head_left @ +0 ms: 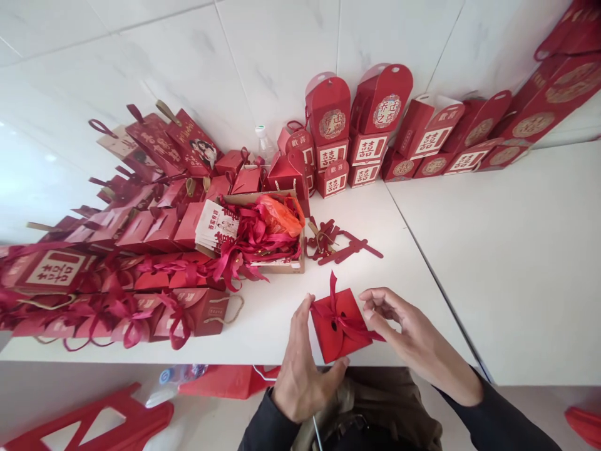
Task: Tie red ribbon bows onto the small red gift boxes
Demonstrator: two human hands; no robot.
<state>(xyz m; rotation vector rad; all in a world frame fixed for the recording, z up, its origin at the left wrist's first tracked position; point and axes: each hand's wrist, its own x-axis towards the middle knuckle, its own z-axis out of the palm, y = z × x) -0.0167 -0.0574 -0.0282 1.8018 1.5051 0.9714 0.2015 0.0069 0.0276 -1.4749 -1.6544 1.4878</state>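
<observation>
A small red gift box (339, 326) with a red ribbon (335, 294) threaded through its top sits at the near edge of the white table (404, 282). My left hand (303, 363) grips the box's left side and bottom corner, thumb under it. My right hand (404, 329) is at the box's right side, fingers curled and pinching the ribbon end there.
A cardboard box (277, 266) full of red ribbons and an orange bag lies behind. Rows of finished red boxes (117, 275) fill the left. Taller red boxes (375, 125) line the wall. Loose red strips (338, 247) lie mid-table. A red stool (94, 426) stands below.
</observation>
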